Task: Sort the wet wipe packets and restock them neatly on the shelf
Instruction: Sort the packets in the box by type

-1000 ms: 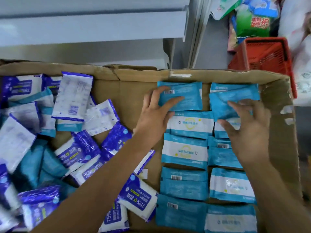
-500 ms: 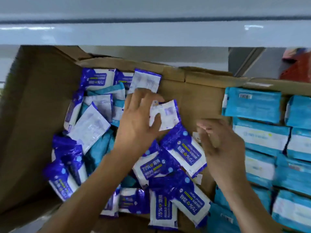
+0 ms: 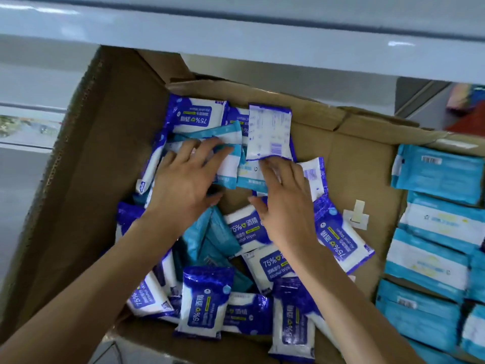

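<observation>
The left hand (image 3: 181, 185) lay flat, fingers spread and straight, pressing on a crinkled teal-and-white plastic wipe packet (image 3: 228, 164) at the twelve o'clock end of the loose pile. The right hand (image 3: 286, 203) was just beside it at three o'clock, fingers extended and relaxed over a second teal packet (image 3: 249, 177), fingertips touching the lower edge of a glossy white packet turned back-up (image 3: 269, 132) with fine print and a barcode. Whether either hand gripped anything could not be told; both looked open.

Around the hands, soft, shiny dark-blue-and-white pillow-shaped packets marked 75% (image 3: 203, 303) lay jumbled at every angle, with matte teal packets (image 3: 210, 237) wedged among them from six to nine o'clock. All sat in a wide brown corrugated cardboard box (image 3: 86, 179) with raw fluted edges and creased flaps. A small strip of pale tape (image 3: 357, 216) stuck to the bare box floor at three o'clock.

Further toward three o'clock, flat teal-and-white packets stood in tidy overlapping rows (image 3: 435, 232). A smooth, glossy pale-grey shelf edge (image 3: 236, 38) overhung the box at twelve o'clock.
</observation>
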The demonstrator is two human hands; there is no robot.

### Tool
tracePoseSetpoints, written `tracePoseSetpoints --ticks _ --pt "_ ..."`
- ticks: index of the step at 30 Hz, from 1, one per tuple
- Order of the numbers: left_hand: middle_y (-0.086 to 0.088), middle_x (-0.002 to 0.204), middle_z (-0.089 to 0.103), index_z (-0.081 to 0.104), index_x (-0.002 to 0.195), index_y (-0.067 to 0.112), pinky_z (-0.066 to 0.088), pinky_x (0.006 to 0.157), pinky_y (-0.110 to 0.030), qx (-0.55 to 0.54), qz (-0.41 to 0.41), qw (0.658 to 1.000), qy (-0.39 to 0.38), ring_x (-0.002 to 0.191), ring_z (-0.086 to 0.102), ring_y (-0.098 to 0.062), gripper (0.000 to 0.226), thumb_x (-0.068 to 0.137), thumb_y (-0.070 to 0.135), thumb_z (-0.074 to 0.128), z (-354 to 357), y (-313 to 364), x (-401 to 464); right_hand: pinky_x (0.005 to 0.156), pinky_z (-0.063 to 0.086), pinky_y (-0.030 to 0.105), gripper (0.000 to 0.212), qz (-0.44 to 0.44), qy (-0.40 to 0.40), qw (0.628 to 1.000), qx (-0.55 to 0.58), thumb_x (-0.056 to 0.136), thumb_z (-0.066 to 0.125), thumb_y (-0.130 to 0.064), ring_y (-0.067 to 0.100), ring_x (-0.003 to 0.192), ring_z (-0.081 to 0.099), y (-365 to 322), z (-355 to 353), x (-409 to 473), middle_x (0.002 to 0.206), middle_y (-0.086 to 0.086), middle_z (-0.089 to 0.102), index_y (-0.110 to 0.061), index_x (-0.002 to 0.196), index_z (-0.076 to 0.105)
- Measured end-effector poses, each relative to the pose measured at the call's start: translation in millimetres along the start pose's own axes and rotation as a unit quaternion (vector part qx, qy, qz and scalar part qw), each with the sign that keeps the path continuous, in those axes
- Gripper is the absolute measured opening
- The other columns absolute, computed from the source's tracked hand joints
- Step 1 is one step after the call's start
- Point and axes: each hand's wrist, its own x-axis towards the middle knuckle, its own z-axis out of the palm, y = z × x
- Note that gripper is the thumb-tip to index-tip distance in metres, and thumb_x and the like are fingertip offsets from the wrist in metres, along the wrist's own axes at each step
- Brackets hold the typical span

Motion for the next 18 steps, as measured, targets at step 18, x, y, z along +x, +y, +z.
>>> tracePoseSetpoints --ticks 18 --pt "-0.006 0.116 0.04 0.053 0.13 0.015 0.039 0.094 -0.014 -0.415 -0.011 0.9 0.131 0.108 0.046 -0.004 0.061 0.075 0.035 0.071 -54.8 74.9 -4.8 0.102 0.047 0.033 0.026 -0.079 0.116 0.975 0.173 0.095 0.058 -0.015 0.017 0.12 0.059 65.6 -66.4 -44.4 0.123 0.001 0.067 -0.008 0.117 0.069"
